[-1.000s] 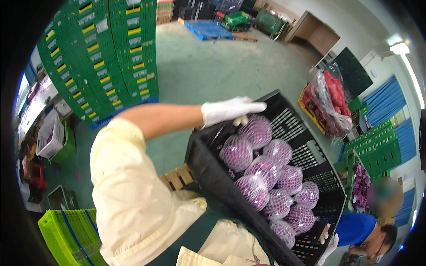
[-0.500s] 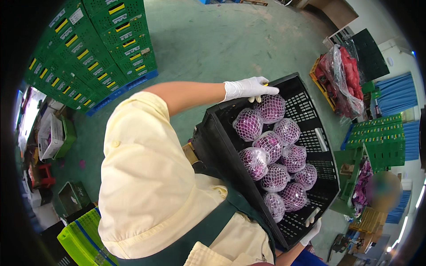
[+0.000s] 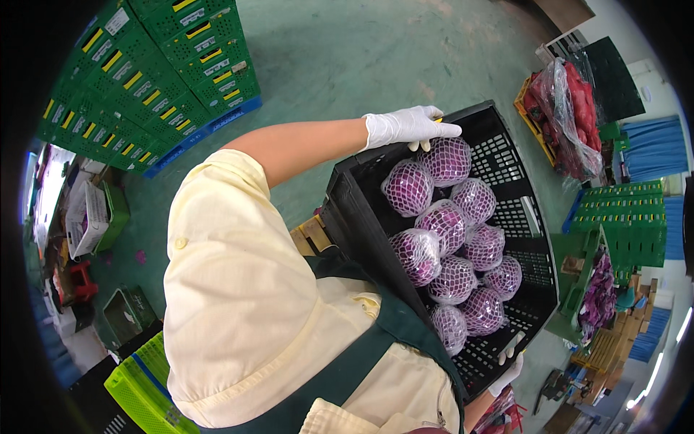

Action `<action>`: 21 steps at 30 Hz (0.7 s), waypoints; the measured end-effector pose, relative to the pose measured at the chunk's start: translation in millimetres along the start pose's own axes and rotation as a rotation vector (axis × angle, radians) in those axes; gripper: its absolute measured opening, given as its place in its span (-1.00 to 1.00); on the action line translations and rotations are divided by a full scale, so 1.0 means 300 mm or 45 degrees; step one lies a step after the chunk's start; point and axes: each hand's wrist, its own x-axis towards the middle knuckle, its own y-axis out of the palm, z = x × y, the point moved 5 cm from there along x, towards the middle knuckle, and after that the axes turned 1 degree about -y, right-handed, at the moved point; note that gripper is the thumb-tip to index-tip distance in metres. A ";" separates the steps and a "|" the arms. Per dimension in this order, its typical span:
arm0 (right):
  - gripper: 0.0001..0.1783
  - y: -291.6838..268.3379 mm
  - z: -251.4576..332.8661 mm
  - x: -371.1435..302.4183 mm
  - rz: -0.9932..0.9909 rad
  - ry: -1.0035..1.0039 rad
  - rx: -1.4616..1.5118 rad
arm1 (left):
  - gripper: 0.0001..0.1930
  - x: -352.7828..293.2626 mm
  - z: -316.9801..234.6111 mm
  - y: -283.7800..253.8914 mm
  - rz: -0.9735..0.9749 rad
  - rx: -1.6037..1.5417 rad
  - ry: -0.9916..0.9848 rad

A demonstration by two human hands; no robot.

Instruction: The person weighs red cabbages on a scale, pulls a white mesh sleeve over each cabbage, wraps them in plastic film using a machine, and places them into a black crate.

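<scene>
A black plastic crate (image 3: 522,217) is held tilted in front of my body. In it lie several red cabbages (image 3: 441,226), each in a white mesh net with clear film. My left hand (image 3: 412,129), in a white glove, is closed over the crate's far rim, right beside the topmost cabbage. At the near right end, my right hand (image 3: 510,372), also gloved, grips the crate; its fingertips show through the handle slot and the rest of it is partly hidden by the crate wall.
Tall stacks of green crates (image 3: 155,87) stand on a blue pallet at the left. Red net sacks under plastic film (image 3: 567,116) sit on the right. A green bin with purple leaves (image 3: 596,289) stands beyond the crate. A lime-green crate (image 3: 148,387) is at the lower left.
The view has shifted a little, and the crate sits slightly higher and farther right in it. Both hands keep their hold. A person's head at the right is no longer visible.
</scene>
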 end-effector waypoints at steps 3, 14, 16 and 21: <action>-0.43 -0.008 -0.017 -0.002 -0.091 -0.009 -0.043 | -0.05 0.014 0.016 0.006 0.022 -0.019 0.018; -0.50 -0.106 0.023 -0.028 -0.242 -0.135 -0.117 | -0.28 -0.061 -0.087 -0.017 -0.335 0.617 0.347; -0.53 -0.115 0.061 -0.094 -0.419 -0.200 -0.184 | -0.41 -0.179 -0.151 -0.022 -0.462 0.495 0.495; -0.60 -0.245 0.086 -0.484 -0.930 -0.277 -0.454 | -0.65 -0.478 -0.363 0.159 -0.671 0.067 0.782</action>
